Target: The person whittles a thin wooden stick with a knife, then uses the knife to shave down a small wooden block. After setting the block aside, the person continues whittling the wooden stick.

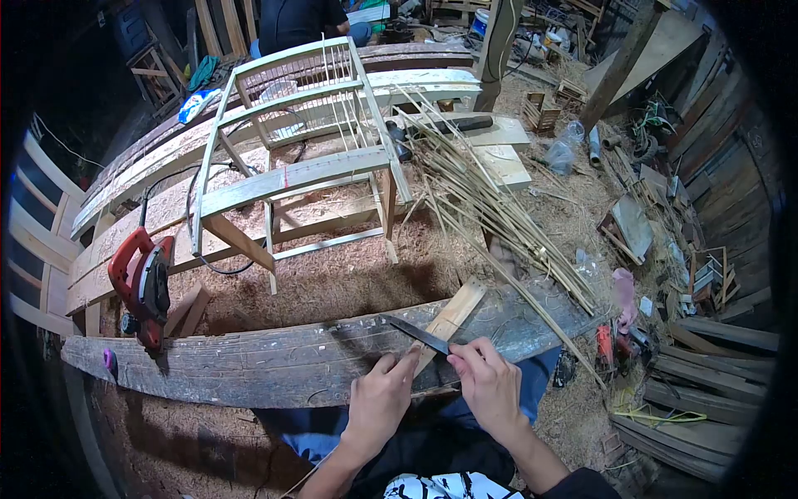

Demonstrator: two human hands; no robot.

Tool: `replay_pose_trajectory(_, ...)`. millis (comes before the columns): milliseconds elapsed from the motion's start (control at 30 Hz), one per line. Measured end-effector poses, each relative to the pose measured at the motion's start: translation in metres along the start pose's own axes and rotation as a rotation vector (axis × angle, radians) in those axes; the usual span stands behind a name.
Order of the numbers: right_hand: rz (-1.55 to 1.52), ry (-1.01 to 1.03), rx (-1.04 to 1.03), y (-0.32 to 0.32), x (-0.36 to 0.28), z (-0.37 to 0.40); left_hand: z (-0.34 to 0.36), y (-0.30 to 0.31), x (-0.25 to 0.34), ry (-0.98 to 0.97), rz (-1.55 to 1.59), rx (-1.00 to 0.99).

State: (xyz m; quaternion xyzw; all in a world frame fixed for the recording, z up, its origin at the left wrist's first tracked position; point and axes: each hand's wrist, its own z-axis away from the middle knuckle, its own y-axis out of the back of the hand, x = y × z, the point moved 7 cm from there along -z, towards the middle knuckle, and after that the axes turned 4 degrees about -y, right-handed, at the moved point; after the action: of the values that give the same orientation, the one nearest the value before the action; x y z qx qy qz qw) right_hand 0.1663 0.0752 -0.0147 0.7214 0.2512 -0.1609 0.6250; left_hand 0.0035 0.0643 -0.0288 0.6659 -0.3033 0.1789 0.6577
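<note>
Knife (418,334), one, likely in right hand (490,384)

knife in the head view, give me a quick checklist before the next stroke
1. Grip: the right hand is closed on the handle end of the knife, with the blade pointing up and left: ok.
2. Fingers clear: the left hand has its fingertips right beside the blade's base: probably not ok.
3. Support: the wooden slat under the blade lies on the plank: ok.
4. Piece being cut: too thin or hidden to see: cannot tell.
5. Circular saw: sits on the plank, well left of both hands: ok.
6. Bamboo strips: piled beyond the plank: ok.
</note>
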Motion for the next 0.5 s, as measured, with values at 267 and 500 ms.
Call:
replay_pose_trajectory(267,0.162,-0.039,0.090,0.007,0.021,-0.021,0.009,-0.002,0.000,-0.025,0.019,0.007)
replay_pose_trajectory(500,0.039,0.021,0.057,0.004,-0.003,-0.005,0.011,-0.001,0.001,0.075,0.060,0.054)
